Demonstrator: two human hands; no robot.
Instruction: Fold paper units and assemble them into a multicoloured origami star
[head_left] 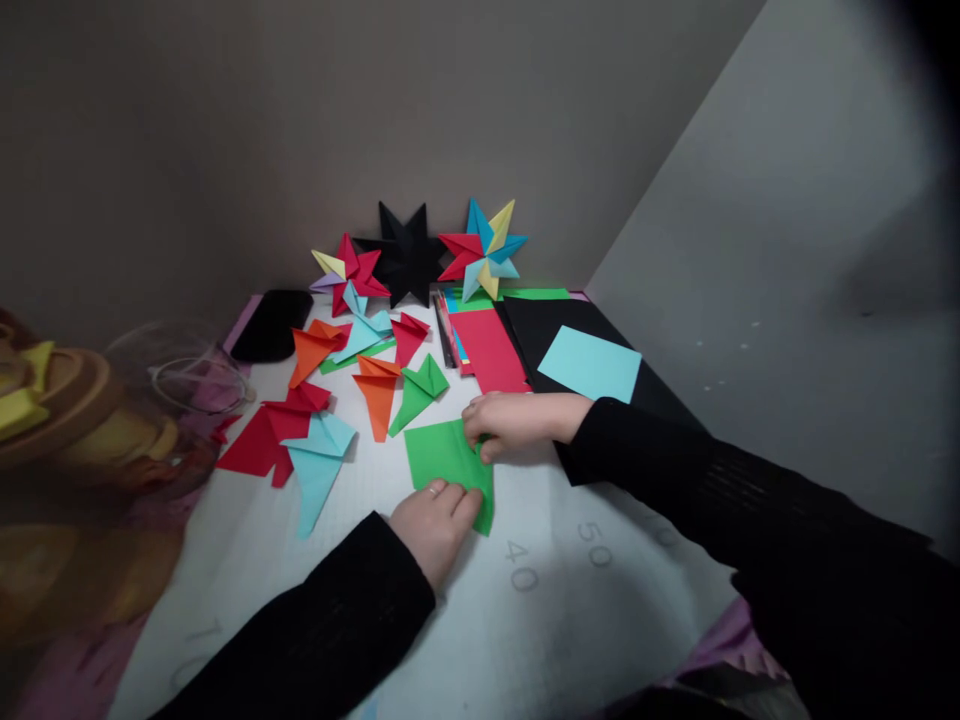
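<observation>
A sheet of green paper (441, 450) lies on the white mat, with a crease or folded strip along its right side. My right hand (510, 425) has its fingers curled on the paper's upper right edge. At the lower edge, my left hand (439, 520), with a ring on one finger, presses the paper with its fingers together. Both hands partly hide the sheet. Just beyond it lie a folded green piece (418, 392) and a folded orange piece (377, 393). To the left are a light blue folded piece (319, 465) and red folded pieces (259, 445).
Paper stars, one black (405, 250) and two multicoloured, lean against the wall. Red sheets (487, 350), black sheets (525, 325) and a light blue sheet (591, 363) lie at the right. A black phone-like object (272, 325) is at the back left. A brown pot-like object (97, 410) stands far left.
</observation>
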